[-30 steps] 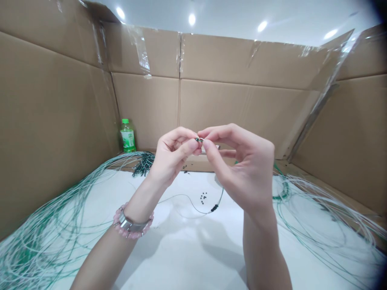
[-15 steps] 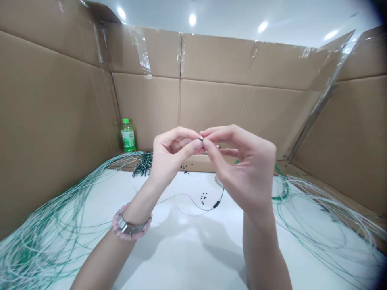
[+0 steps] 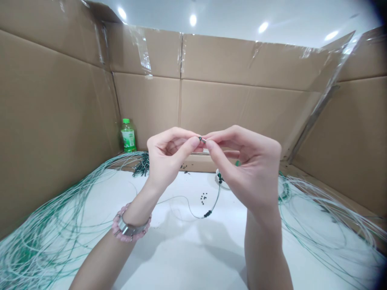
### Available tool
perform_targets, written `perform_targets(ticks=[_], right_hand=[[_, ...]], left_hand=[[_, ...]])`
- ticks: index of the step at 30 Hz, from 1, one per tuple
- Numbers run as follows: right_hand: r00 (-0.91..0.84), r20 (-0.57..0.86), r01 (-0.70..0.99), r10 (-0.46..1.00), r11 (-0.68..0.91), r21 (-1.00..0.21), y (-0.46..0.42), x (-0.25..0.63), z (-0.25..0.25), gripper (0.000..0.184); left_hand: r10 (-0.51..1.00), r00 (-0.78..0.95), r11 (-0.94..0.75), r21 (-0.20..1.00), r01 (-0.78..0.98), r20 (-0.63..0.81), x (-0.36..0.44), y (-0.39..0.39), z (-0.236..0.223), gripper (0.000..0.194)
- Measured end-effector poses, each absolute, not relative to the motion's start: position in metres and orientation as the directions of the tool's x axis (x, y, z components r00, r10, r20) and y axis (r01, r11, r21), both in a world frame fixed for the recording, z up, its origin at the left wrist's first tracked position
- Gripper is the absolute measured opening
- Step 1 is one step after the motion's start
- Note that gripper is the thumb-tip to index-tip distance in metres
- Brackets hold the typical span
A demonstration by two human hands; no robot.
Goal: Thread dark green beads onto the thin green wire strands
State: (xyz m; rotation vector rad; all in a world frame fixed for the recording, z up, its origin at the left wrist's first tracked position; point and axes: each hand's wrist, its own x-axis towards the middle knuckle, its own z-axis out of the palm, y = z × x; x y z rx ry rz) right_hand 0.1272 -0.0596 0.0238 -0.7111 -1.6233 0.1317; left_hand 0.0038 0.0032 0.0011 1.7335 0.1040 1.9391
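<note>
My left hand (image 3: 166,155) and my right hand (image 3: 250,165) meet fingertip to fingertip above the table. Between my left thumb and forefinger sits a tiny dark bead-like piece (image 3: 200,138). A short thin metallic tip (image 3: 204,141) shows in my right pinch, lined up with the dark piece. I cannot tell whether one is inside the other. Below my right hand hangs a thin green cord (image 3: 216,200) with small black beads (image 3: 207,214) clustered on it. A fine wire runs on from it to the left along the table. Several loose black pieces (image 3: 203,197) lie near it.
Bundles of green and white cords lie at left (image 3: 60,221) and right (image 3: 305,209). A green bottle (image 3: 128,137) stands at the back left. Cardboard walls (image 3: 242,108) surround the white table (image 3: 175,257). Part of a round white container (image 3: 217,177) shows behind my right hand.
My hands have drawn slightly apart, revealing more of the dark piece and the metallic tip. The hanging cord with its black beads has swung left and lower.
</note>
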Motion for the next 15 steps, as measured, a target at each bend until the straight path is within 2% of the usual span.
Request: perform_targets(ticks=[9, 15], right_hand=[[-0.024, 0.847, 0.396, 0.531, 0.783, -0.480, -0.0621, 0.1296, 0.0271, 0.011], [-0.024, 0.875, 0.440, 0.483, 0.791, -0.425, -0.0598, 0.1304, 0.0247, 0.012]], left_hand=[[0.399, -0.043, -0.875, 0.367, -0.317, 0.916, 0.0058, 0.0001, 0.0020, 0.011], [0.351, -0.032, -0.911, 0.334, -0.243, 0.936, 0.0040, -0.0002, 0.0021, 0.011]])
